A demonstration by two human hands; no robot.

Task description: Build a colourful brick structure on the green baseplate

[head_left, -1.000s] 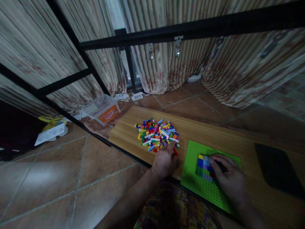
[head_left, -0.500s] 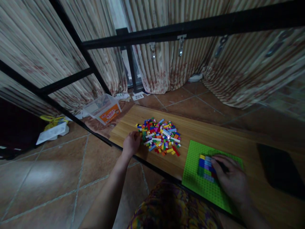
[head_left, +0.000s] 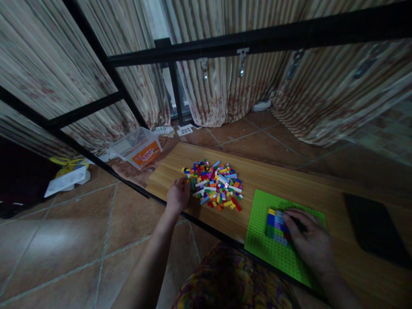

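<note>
A heap of mixed coloured toy bricks [head_left: 212, 185] lies on the wooden board. At the heap's left edge my left hand [head_left: 179, 194] is closed, its fingertips pinched together; what they hold, if anything, is hidden. To the right, a green studded baseplate [head_left: 270, 257] carries a small flat block of joined toy bricks [head_left: 276, 227] in yellow, blue, purple, green and red. My right hand [head_left: 309, 238] grips the upper right side of this block with thumb and fingers, covering part of it.
The bricks and baseplate rest on a long wooden board [head_left: 289, 184]. A dark flat object [head_left: 375, 227] lies at its right. Beyond the far left end stands a clear plastic box [head_left: 137, 148] with an orange label. A black metal frame [head_left: 206, 49] crosses before striped curtains [head_left: 212, 94].
The view has shifted slightly. My left fingers have moved a little at the heap's edge, and a yellow bit by their tips no longer shows. My right hand stays on the joined bricks.
</note>
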